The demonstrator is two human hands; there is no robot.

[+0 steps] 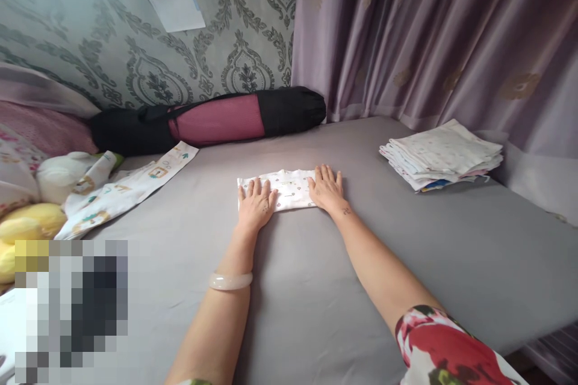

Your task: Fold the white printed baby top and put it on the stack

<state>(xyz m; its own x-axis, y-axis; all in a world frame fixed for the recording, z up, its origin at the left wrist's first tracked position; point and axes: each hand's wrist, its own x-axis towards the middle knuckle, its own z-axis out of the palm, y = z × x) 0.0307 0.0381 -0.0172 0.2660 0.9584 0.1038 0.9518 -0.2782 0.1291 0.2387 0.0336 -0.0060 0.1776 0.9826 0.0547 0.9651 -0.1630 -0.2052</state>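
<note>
A small white printed cloth [291, 187], folded into a rectangle, lies flat on the grey bed sheet [316, 289]. My left hand [256, 203] rests palm down on its left end with the fingers spread. On the cloth's right end my right hand [326, 188] presses flat in the same way. Neither hand grips anything. A pale bangle [230, 281] circles my left wrist.
A stack of folded white cloths [442, 155] sits at the right near the purple curtain [433, 36]. A black and maroon rolled bag [212, 119] lies along the wall. At the left are an unfolded printed cloth [130, 187], soft toys [31, 222] and pillows.
</note>
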